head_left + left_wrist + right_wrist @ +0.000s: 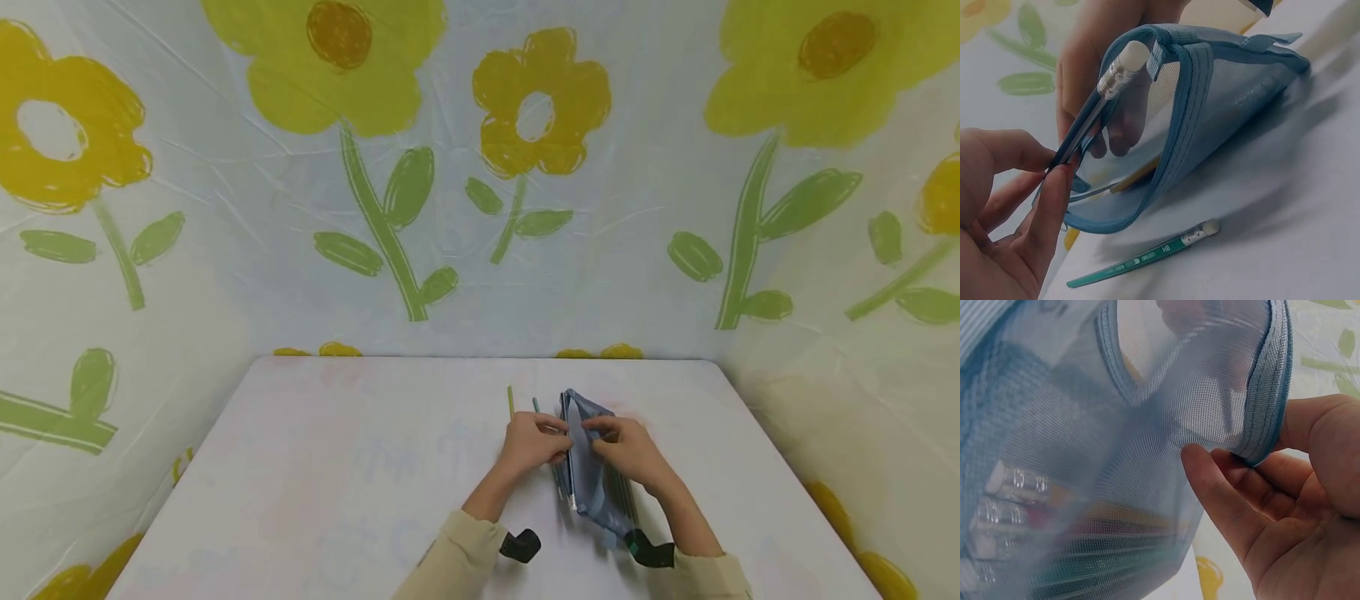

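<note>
A blue mesh pencil pouch [588, 479] with a zipper lies on the right half of the table, its mouth spread wide. At that mouth, my left hand [527, 447] pinches a dark blue pencil [1079, 128] between thumb and fingers, its white eraser end pointing up in the left wrist view. My right hand [630, 452] grips the opposite zipper edge [1266, 394], thumb and fingers on either side. Through the mesh in the right wrist view show several pencils [1110, 562] with silver ferrules. Just outside the pouch lies a green pencil [1141, 261] with a white eraser.
Past my left hand, a yellow-green pencil [511, 398] lies on the white table [315, 467]. Beside it is the tip of a teal pencil [536, 405]. A flower-printed sheet [465, 292] hangs behind the table and along both sides.
</note>
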`<action>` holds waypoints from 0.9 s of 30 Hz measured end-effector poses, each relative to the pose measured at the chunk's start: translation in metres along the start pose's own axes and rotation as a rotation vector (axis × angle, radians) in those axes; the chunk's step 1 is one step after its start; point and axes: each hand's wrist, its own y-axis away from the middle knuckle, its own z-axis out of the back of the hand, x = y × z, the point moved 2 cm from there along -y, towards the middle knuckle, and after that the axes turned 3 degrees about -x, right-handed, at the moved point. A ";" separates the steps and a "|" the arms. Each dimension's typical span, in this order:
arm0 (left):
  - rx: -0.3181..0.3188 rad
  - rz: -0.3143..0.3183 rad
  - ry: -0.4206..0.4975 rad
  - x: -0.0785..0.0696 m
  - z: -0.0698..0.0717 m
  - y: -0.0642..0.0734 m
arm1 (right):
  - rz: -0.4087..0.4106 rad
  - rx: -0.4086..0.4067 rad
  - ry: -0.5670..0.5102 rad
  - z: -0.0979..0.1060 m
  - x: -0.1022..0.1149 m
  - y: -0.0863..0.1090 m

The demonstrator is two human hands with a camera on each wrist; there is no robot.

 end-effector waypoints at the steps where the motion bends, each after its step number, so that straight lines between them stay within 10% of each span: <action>1: 0.004 0.000 0.004 -0.001 -0.001 -0.001 | -0.002 0.001 0.000 0.000 0.000 0.000; 27: -0.008 0.059 -0.010 0.000 -0.012 -0.006 | 0.000 0.011 0.010 -0.001 0.004 0.000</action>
